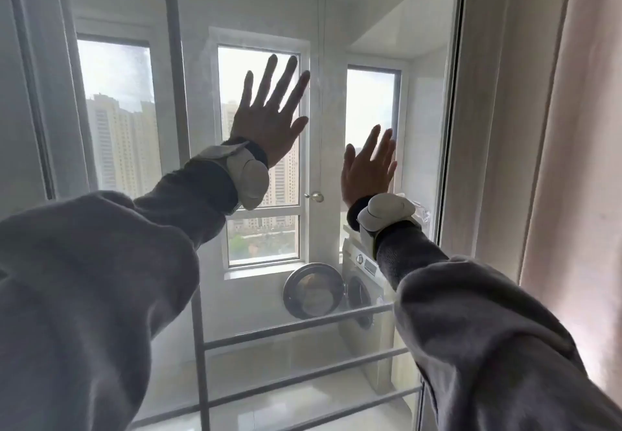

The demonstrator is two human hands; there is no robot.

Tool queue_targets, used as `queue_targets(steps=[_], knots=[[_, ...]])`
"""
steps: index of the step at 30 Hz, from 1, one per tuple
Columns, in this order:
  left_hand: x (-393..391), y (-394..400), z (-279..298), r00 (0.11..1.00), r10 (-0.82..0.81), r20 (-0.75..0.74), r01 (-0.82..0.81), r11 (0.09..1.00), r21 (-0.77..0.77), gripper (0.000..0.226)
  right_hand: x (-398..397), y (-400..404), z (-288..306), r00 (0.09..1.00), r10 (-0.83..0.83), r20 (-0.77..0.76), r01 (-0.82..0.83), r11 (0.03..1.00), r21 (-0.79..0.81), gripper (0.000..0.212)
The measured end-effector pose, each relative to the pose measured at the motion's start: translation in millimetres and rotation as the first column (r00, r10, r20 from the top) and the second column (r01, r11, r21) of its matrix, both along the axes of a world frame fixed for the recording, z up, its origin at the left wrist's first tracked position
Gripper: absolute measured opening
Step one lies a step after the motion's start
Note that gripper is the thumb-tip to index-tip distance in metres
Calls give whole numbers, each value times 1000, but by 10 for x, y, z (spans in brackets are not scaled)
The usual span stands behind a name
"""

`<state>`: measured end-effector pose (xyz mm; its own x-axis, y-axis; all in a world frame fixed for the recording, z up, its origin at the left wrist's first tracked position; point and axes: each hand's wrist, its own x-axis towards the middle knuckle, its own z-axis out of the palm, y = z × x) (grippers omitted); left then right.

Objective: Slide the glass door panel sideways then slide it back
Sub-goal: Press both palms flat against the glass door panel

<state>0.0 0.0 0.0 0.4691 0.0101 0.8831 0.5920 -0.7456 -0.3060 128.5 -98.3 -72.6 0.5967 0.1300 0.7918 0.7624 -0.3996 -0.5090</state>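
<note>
The glass door panel [427,13] fills the view in front of me, with a grey vertical bar [175,60] on its left part and horizontal bars low down. Its right edge [452,127] meets the white frame. My left hand [269,117] is flat against the glass, high and central, fingers spread. Lower and to the right, my right hand [368,168] also lies flat on the glass, fingers apart. Both wrists wear white bands. Neither hand grips anything.
Behind the glass is a balcony with three windows [259,238], a washing machine [363,282] with its round door open, and a small knob [314,197]. A pink curtain [579,161] hangs at the right, beside the white door frame [488,110].
</note>
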Motion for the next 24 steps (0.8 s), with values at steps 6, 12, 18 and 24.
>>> queue_targets(steps=[6,12,18,24], knots=[[234,160,103,993,98,-69,-91,992,89,64,7,253,-150,999,31,-14,-31,1000,0,68],[284,220,74,994,107,-29,-102,985,136,65,50,466,-205,997,-80,12,78,990,119,87],[265,212,78,996,87,-19,-84,988,130,67,60,543,-204,993,-116,9,112,976,187,86],[250,213,76,994,112,-7,-110,983,150,64,81,619,-184,992,-125,0,121,966,230,81]])
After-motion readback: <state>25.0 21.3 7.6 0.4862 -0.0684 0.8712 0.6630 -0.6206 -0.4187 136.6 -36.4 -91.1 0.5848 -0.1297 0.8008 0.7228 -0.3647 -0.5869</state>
